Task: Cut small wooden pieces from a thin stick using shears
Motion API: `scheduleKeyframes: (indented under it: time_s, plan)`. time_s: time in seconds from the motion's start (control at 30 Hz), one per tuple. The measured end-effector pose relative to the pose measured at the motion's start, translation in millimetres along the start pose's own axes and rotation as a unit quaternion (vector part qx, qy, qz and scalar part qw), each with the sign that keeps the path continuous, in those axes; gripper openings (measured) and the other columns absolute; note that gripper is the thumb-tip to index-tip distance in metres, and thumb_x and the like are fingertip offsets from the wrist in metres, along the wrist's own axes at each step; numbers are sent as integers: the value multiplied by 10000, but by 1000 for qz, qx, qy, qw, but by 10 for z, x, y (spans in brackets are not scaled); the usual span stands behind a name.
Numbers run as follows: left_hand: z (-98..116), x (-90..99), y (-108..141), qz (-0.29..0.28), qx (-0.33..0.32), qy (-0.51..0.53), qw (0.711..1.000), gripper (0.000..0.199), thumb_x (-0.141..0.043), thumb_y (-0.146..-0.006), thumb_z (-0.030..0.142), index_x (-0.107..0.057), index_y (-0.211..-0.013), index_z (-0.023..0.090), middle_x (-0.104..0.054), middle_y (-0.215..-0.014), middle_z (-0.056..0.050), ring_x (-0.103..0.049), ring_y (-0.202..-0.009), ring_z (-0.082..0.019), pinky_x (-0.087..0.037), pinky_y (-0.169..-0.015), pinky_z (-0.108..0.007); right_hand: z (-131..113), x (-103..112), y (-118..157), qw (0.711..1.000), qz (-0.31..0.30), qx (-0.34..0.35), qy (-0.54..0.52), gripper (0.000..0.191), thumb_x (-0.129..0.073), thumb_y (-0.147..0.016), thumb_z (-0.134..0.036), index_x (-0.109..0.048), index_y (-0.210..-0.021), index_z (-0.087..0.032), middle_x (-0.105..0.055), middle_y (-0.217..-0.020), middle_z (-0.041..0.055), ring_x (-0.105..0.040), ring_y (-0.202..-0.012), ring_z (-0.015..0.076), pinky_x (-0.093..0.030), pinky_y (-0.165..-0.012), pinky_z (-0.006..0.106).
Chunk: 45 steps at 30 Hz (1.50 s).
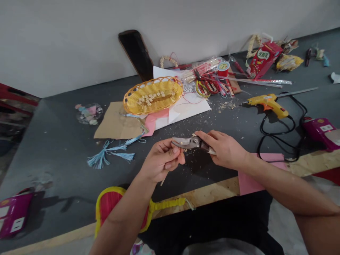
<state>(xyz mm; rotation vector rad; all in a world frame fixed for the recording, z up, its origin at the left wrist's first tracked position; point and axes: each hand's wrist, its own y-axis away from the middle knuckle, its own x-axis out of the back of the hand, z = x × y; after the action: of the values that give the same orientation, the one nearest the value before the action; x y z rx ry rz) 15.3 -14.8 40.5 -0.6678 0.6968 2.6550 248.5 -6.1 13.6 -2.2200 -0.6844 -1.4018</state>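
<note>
In the head view my right hand (225, 147) is wrapped round the handles of a pair of pruning shears (195, 141), whose blades point left. At the blades, my left hand (162, 159) pinches a thin pale stick (163, 181); its lower end pokes out below the palm, and my fingers hide most of it. A small pale bit sits between the blades. Beyond my hands stands a yellow woven basket (164, 101) with several small pale flower-shaped pieces (149, 98) in it. Light blue tassels (99, 158) lie to the left of my left hand.
A yellow glue gun (268, 103) with a black cord lies at right. Scissors (202, 88), a red thread spool (223, 69) and a red drink carton (265, 58) are at the back. A phone (135, 53) leans on the wall. A red-and-yellow fan shape (110, 202) overlaps the front edge.
</note>
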Motion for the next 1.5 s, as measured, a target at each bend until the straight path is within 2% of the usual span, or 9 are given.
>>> scheduleKeyframes:
  time_s: [0.17,0.37,0.5,0.63,0.87,1.1,1.33,1.4,1.5]
  plan:
    - [-68,7,-47,87,-73,-98,989,314,-831,-706,368,-621,-726,135,-703,-616,-46,-384,-364,-23,-253,-355,-149,-16,8,-21,998,-6,-45,35,648,-493,-809,-134,-412,-1451,-160,-632,-1083,128,-611,-904,249,-494,-832,388]
    - [-144,17,-17,203,-179,-279,921,199,-771,-783,323,-660,-781,159,-744,-697,-51,-511,-458,-73,-387,-429,-187,-19,-2,-67,997,3,-65,42,692,-466,-815,-127,-343,-1494,-183,-614,-1179,139,-582,-1038,281,-469,-877,419]
    - [-98,-7,0,157,-166,-207,951,226,-783,-766,320,-651,-721,143,-728,-636,-57,-430,-395,-43,-329,-387,-163,6,-6,-60,999,-8,-43,24,734,-482,-800,-130,-304,-1510,-176,-589,-1237,151,-560,-1093,294,-466,-901,446]
    - [-23,-13,3,48,-74,-58,994,315,-850,-678,319,-595,-656,137,-682,-535,-49,-289,-323,-5,-201,-329,-128,58,-22,-46,1000,1,-2,-1,790,-502,-762,-108,-287,-1518,-189,-579,-1262,151,-547,-1127,298,-470,-909,451]
    - [-6,33,12,-32,-7,17,999,241,-846,-692,269,-644,-710,139,-669,-525,-33,-238,-318,10,-176,-309,-97,73,-30,-44,1000,18,21,-6,829,-528,-715,-83,-323,-1510,-198,-608,-1190,132,-586,-1059,281,-491,-882,433]
    - [-24,28,-41,33,0,-13,999,354,-871,-651,305,-564,-624,131,-668,-539,-26,-299,-326,7,-210,-321,-100,6,-16,1,999,10,-18,33,663,-508,-795,-120,-411,-1450,-165,-645,-1051,114,-620,-883,228,-497,-823,361]
    - [-152,44,-67,203,-172,-251,931,204,-781,-765,308,-653,-784,150,-743,-688,-49,-514,-444,-60,-383,-396,-151,-10,-22,-54,996,17,-68,64,660,-474,-829,-141,-372,-1481,-182,-643,-1147,130,-612,-984,270,-471,-838,391]
    - [-156,37,-47,212,-188,-272,920,167,-763,-777,278,-658,-773,148,-741,-674,-47,-508,-436,-57,-395,-414,-157,-3,-23,-60,996,16,-62,55,699,-475,-817,-134,-335,-1501,-176,-636,-1179,135,-601,-1030,278,-466,-862,399]
    - [-114,3,-18,166,-163,-191,954,212,-780,-755,294,-637,-714,143,-714,-605,-40,-419,-371,-33,-327,-373,-148,26,-11,-56,998,9,-36,43,736,-481,-783,-116,-326,-1501,-168,-627,-1209,141,-589,-1063,277,-462,-880,403]
